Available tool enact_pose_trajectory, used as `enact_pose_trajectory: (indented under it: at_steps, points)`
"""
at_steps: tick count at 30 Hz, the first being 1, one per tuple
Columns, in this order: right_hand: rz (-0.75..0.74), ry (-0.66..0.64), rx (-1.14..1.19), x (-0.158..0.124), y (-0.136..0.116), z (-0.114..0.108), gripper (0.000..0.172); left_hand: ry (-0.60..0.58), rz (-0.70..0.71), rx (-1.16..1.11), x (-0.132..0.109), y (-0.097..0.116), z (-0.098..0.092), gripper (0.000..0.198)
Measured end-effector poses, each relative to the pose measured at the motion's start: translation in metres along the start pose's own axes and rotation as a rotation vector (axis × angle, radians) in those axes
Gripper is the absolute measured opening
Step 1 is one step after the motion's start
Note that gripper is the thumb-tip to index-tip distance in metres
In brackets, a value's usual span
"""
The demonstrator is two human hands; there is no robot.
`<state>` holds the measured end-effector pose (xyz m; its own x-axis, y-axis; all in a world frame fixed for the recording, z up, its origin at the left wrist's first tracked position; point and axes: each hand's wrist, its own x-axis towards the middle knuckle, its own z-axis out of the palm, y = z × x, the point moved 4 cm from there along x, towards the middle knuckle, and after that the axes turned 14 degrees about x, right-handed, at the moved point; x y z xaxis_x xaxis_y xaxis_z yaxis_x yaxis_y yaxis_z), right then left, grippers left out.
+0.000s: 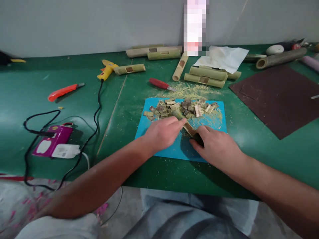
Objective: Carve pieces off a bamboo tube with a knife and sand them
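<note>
Both hands hold one short bamboo tube (189, 128) with a rectangular opening cut in its side, tilted above a blue sheet (171, 150). My left hand (164, 132) is closed on its upper left part, fingertips at the rim of the opening. Around the lower right end, my right hand (214, 142) is wrapped, hiding much of that end. Bamboo chips (198, 111) and fine shavings are heaped on the sheet just beyond the tube. A red-handled knife (159, 83) lies behind the sheet, its blade pointing right.
Cut bamboo tubes (164, 54) lie along the back of the green table (129, 109). On the left are a yellow glue gun (107, 70), an orange cutter (63, 92) and a purple power strip (58, 134) with cords. A brown sheet (279, 96) lies at right, white paper (221, 57) behind.
</note>
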<state>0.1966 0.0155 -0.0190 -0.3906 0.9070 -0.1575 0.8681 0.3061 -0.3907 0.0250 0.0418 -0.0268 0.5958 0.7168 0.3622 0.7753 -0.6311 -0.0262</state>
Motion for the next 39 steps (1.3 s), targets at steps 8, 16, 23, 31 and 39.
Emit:
enact_pose_trajectory:
  at_steps: [8, 16, 23, 31, 39]
  points:
    - [-0.008, 0.013, -0.006, -0.0007, -0.0003, -0.0013, 0.020, -0.005, 0.000, -0.011, -0.0012, 0.0038, -0.0020, 0.034]
    - [0.000, 0.005, -0.003, -0.0008, 0.0010, -0.0014, 0.019, -0.009, 0.045, 0.004, 0.0000, 0.0081, -0.0014, 0.034]
    - [0.008, 0.011, 0.007, 0.0010, 0.0012, -0.0001, 0.020, 0.021, 0.048, -0.002, -0.0018, 0.0050, -0.0031, 0.033]
    - [0.026, -0.033, 0.006, -0.0001, -0.0007, 0.0010, 0.020, -0.008, 0.051, -0.039, 0.0056, 0.0055, 0.0024, 0.036]
    - [0.028, -0.051, -0.053, -0.0001, -0.0061, 0.0021, 0.020, -0.015, 0.049, -0.007, 0.0026, 0.0045, 0.0000, 0.037]
